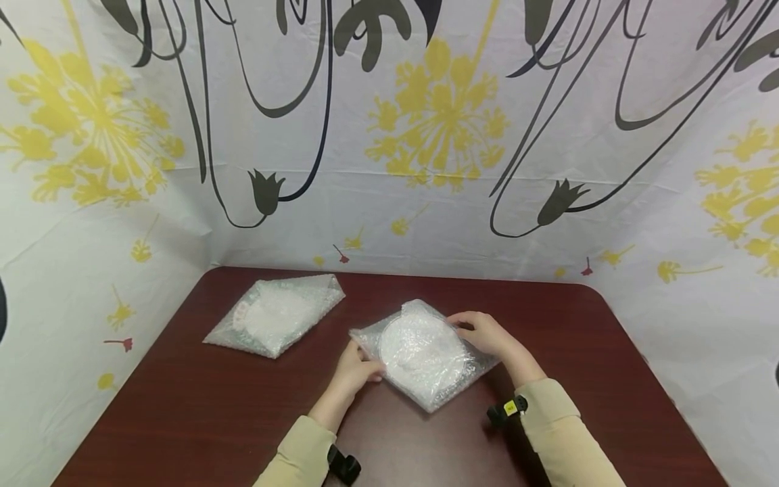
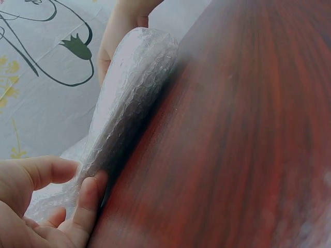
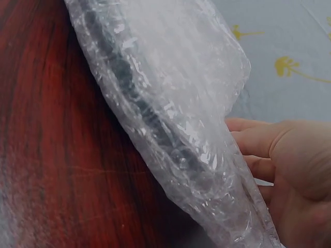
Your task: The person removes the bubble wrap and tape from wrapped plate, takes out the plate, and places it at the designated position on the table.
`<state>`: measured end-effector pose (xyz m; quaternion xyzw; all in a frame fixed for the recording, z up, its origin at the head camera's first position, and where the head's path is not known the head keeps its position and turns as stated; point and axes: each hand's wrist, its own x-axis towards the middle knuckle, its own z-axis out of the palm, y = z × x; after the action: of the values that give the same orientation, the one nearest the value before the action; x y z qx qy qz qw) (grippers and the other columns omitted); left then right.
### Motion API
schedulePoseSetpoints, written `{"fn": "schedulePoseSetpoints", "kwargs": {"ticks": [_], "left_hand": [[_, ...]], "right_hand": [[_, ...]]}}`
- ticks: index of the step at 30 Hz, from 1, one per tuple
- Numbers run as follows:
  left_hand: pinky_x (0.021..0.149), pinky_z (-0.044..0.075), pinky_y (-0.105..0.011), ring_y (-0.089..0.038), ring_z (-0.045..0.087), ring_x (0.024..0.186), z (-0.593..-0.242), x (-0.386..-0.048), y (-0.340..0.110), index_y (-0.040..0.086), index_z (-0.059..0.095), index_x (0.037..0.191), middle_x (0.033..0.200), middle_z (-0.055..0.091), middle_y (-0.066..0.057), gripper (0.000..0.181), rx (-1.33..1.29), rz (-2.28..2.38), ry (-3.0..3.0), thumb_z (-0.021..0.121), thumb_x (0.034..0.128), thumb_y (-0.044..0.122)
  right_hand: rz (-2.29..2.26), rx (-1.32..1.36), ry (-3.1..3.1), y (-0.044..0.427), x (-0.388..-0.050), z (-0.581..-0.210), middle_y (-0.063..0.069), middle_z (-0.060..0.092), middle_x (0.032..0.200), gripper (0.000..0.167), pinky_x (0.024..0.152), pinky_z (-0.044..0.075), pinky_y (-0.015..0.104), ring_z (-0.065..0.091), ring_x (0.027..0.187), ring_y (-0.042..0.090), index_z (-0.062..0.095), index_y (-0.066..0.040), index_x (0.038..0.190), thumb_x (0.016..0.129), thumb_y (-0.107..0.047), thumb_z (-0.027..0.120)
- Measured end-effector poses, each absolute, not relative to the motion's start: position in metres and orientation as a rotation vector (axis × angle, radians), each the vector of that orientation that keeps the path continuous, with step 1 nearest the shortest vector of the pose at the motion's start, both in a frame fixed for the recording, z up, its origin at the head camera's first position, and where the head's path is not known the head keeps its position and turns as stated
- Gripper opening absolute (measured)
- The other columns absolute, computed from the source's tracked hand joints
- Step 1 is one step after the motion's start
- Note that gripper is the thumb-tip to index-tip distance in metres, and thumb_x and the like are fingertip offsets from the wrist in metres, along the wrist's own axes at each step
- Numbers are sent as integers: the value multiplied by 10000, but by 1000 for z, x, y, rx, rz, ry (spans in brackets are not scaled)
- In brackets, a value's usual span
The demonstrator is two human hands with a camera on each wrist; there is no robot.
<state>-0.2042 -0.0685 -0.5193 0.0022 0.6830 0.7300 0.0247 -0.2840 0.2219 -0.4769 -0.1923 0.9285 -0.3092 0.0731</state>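
A bubble-wrap package (image 1: 422, 355) with a round, pale, flat thing inside is between both hands over the table; the wrap blurs what it is. My left hand (image 1: 356, 370) pinches its left corner, and the left wrist view shows the thumb and fingers (image 2: 88, 199) at the wrap's edge. At the upper right edge, my right hand (image 1: 487, 335) holds the package, some of its fingers (image 3: 253, 139) passing behind the wrap. A dark rim shows through the plastic in the right wrist view. Another bubble-wrap package (image 1: 276, 314) lies flat at the back left, apart from the hands.
The dark red wooden table (image 1: 201, 412) has rounded back corners. A white cloth (image 1: 389, 230) printed with yellow and grey flowers hangs behind it and along the sides. Each sleeve carries a small black wrist camera (image 1: 343, 465).
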Motion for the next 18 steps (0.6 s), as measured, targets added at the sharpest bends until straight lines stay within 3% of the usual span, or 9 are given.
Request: {"fn": "schedulePoseSetpoints", "kwargs": {"ticks": [7, 12, 18], "left_hand": [[543, 546, -314, -156, 581, 584, -513, -204, -68, -88, 414, 1250, 915, 601, -183, 616, -73, 2211, 2107, 664, 690, -147], [537, 540, -292, -142, 581, 561, -518, -206, -67, -74, 431, 1196, 844, 582, -128, 560, -98, 2206, 2114, 668, 692, -135], [537, 542, -295, -141, 583, 552, -519, -207, -67, -71, 431, 1165, 803, 560, -106, 532, -104, 2200, 2116, 674, 696, -132]], "right_hand": [[-932, -598, 2748, 224, -289, -476, 87, 624, 1224, 279, 967, 412, 508, 495, 1218, 329, 687, -155, 1190, 931, -81, 614], [-937, -581, 2728, 225, -293, -476, 45, 639, 1199, 251, 971, 413, 497, 503, 1214, 305, 710, -197, 1142, 917, -107, 645], [-930, -609, 2720, 225, -297, -474, 38, 662, 1144, 227, 962, 419, 502, 523, 1181, 322, 733, -166, 1092, 896, -77, 663]]}}
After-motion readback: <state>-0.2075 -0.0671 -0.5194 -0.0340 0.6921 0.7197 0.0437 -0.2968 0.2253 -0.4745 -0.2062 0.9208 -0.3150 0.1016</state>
